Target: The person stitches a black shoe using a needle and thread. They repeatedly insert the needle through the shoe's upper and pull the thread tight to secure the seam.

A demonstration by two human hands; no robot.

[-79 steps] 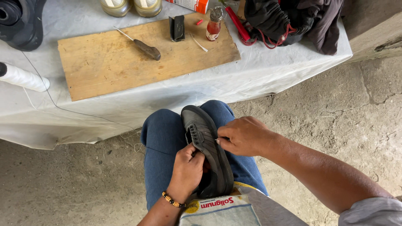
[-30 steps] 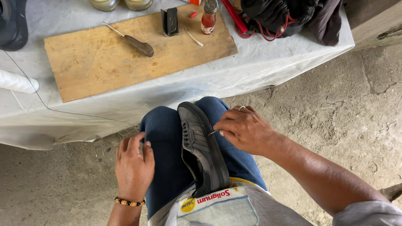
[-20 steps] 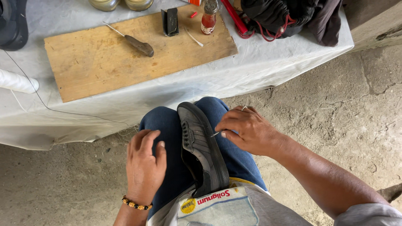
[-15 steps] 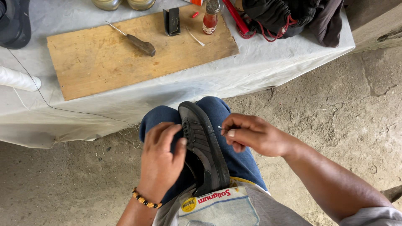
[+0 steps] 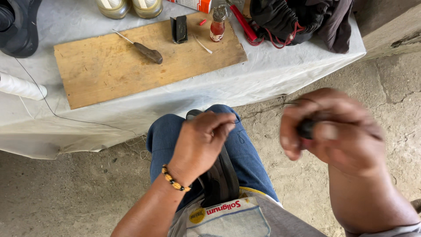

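Note:
A black shoe (image 5: 221, 180) lies sole-side up along my lap, between my jeans-clad thighs. My left hand (image 5: 201, 140), with a beaded bracelet at the wrist, covers the shoe's front half and grips it, fingertips curled at its edge. My right hand (image 5: 333, 127) is raised to the right of the shoe, close to the camera and blurred. Its fingers are closed on a small dark tool handle (image 5: 305, 128). A thin thread seems to run from the shoe toward that hand, but blur hides the detail.
A table under a white cloth (image 5: 245, 83) stands ahead, bearing a wooden board (image 5: 114, 70). On the board lie a wooden-handled awl (image 5: 147, 52), a small black block (image 5: 179, 29) and a little bottle of red liquid (image 5: 218, 26). A white thread spool (image 5: 19, 85) and dark bag (image 5: 298, 17) flank it.
My left hand came back from beside my thigh and took hold of the shoe. My right hand pulled up and away to the right, off the shoe.

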